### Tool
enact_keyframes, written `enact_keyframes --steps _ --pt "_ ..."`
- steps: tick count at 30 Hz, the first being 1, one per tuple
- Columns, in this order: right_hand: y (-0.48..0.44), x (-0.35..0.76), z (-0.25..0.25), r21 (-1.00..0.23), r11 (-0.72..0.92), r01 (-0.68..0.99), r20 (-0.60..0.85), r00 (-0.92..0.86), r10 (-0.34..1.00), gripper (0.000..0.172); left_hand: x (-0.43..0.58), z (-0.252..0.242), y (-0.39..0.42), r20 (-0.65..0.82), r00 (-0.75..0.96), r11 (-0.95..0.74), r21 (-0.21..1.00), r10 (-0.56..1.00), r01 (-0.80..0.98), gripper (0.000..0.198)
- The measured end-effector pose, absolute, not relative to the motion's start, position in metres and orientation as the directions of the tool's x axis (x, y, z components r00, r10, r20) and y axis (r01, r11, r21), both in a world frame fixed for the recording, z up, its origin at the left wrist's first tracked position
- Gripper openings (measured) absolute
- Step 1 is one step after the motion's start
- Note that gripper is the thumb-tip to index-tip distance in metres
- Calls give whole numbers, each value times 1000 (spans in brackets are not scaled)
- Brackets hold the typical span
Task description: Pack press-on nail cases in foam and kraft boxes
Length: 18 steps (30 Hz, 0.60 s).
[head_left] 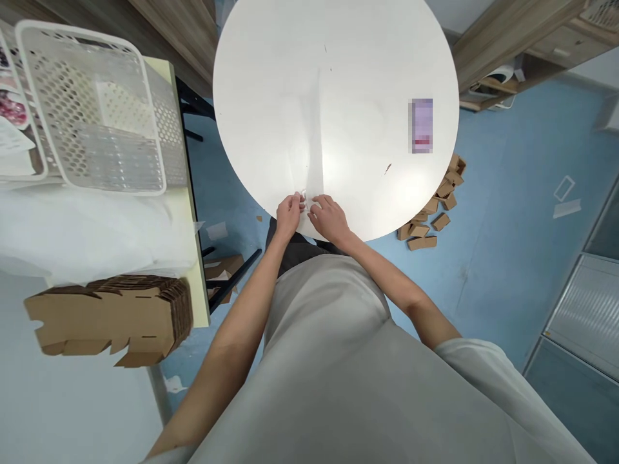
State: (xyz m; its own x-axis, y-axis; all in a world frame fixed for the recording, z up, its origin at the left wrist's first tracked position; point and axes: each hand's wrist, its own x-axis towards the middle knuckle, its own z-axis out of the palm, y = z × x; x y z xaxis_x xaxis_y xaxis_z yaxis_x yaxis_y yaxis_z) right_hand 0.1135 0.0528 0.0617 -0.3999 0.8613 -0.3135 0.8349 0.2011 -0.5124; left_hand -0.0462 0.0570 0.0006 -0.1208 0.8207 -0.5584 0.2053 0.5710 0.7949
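Both hands are at the near edge of a round white table (271,84). My left hand (290,211) has its fingers curled together around the end of a small clear item (304,198), too small and see-through to make out fully. Just right of it, my right hand (329,216) lies with bent fingers near the same item, its fingertips pointing left. Whether the right fingers grip anything is hard to see. A pixelated purple rectangle (423,122) is on the table's right part.
On a side table at the left are a white perforated basket (155,129), white sheeting (97,232) and stacked flat cardboard (106,316). Small brown boxes (440,222) lie on the floor beyond the round table's right edge. Wooden furniture (522,38) stands at the upper right.
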Motion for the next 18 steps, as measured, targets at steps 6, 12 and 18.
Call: enact_keyframes --steps 6,12,18 --pt "53 102 49 -539 226 812 -358 -463 811 25 -42 2 61 -568 -208 603 717 796 350 24" --pt "59 127 38 -553 -46 832 -419 -231 878 29 -40 -1 67 -560 -311 640 648 768 413 14" --pt "72 143 10 -571 -403 715 -561 17 827 43 -39 -7 70 -598 -326 680 625 733 384 13"
